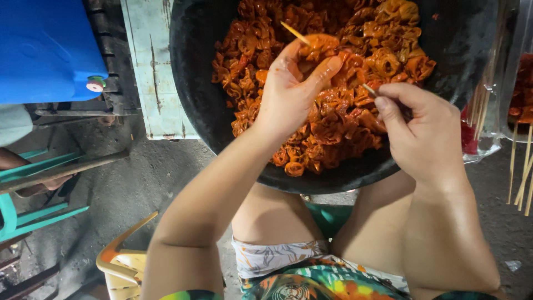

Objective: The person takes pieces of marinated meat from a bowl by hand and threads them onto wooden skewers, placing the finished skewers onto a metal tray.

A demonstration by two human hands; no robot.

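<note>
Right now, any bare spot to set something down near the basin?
Bare ground between the black basin and the green chair. Basin is packed with marinated meat; both hands, left and right, work a skewer. Right side holds skewer bundles.

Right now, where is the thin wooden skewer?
The thin wooden skewer spans both hands over the black basin: right hand pinches its end, left hand holds meat on it.

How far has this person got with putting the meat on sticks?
Done: some loaded sticks lie at the right edge. In hand: the left hand presses an orange piece onto a skewer whose other end the right hand grips. Left: the black basin is heaped with loose pieces.
</note>
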